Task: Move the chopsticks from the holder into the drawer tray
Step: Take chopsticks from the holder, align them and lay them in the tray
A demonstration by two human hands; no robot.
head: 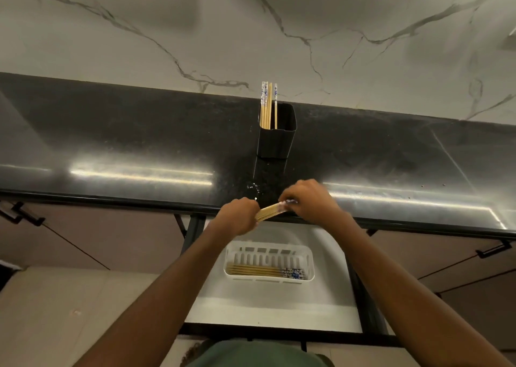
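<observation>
A bundle of chopsticks (270,211) sits between both hands, right over the front edge of the dark bench (111,143), above the open drawer (273,313). The left hand (240,215) wraps its fingers shut around the plain wooden ends, and the right hand (310,202) pinches the patterned blue-and-white ends, fingers closed on them. The bundle tilts, the right end higher. Back on the bench, the black holder (276,136) stands upright near the marble wall (251,31), with a few chopsticks (268,105) leaning at its left side. Down in the drawer, the white slotted tray (269,260) already carries several chopsticks (265,271) lying flat along its near wall, patterned ends to the right. A wet patch glints on the bench just beyond the hands.
</observation>
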